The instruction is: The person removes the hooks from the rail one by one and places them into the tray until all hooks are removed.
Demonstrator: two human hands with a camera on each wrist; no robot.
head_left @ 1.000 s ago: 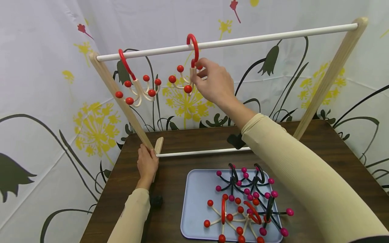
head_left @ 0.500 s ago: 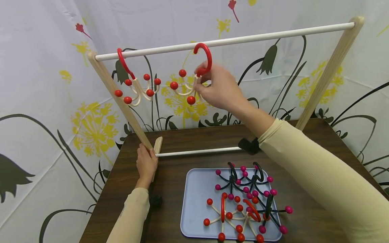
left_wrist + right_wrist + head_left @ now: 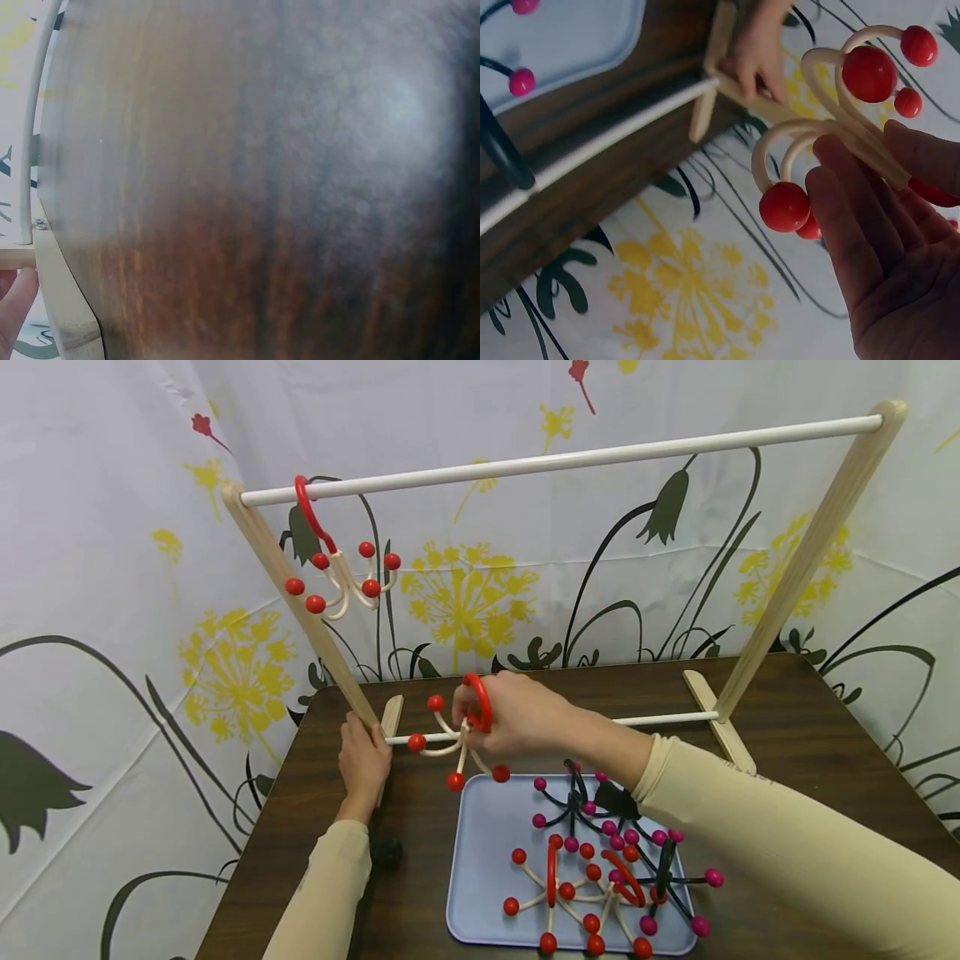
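My right hand [image 3: 521, 714] holds a cream multi-armed hanger [image 3: 855, 142] with a red hook and red ball tips. The right wrist view has its stem pinched between thumb and fingers. In the head view it is in front of the lower rod [image 3: 663, 720], over the tray's back left corner. A similar red-hooked hanger [image 3: 309, 514] hangs near the left end of the white upper rod [image 3: 570, 462]. My left hand [image 3: 365, 764] grips the foot of the left wooden post [image 3: 303, 618]; in the left wrist view only part of a finger [image 3: 19, 304] shows.
A pale blue tray [image 3: 472, 893] bears two more red-tipped hangers [image 3: 551, 877] and several black hangers [image 3: 573, 802] with pink balls. Some arms reach past its right rim. The right post [image 3: 810, 560] stands on a wooden foot [image 3: 720, 722] on the dark table [image 3: 795, 760].
My right hand has taken the second red-hooked hanger off the upper rod and brought it down toward the tray. My left hand has stayed at the left post.
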